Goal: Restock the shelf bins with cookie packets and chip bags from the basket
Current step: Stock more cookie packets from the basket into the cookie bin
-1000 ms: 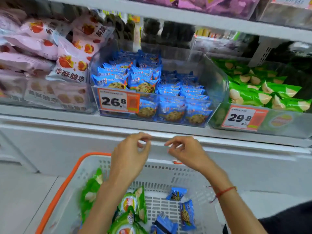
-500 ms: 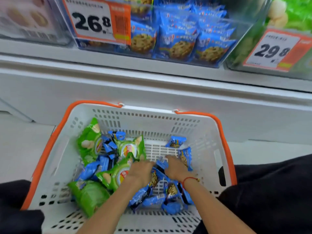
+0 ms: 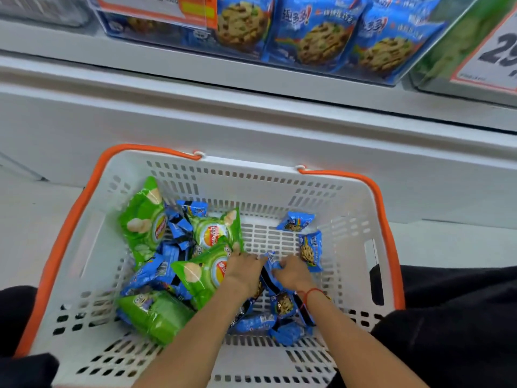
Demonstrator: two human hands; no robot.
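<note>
Head view, looking down into the basket (image 3: 84, 247), a white slotted tub with an orange rim, set on the floor below the shelf. Both hands reach into its middle: the left hand (image 3: 243, 268) and right hand (image 3: 291, 273) have fingers curled around a cluster of blue cookie packets (image 3: 270, 266) lying between them. Two loose cookie packets (image 3: 311, 249) lie just beyond the right hand, the nearer one upright with its long axis running away from the person. Green chip bags (image 3: 145, 222), bearing a Lay's-style red-and-yellow roundel, lie to the left, closer to the left hand. The cookie bin (image 3: 321, 35) sits directly ahead and above; its price tag (image 3: 495, 51) neighbour reads "29".
</note>
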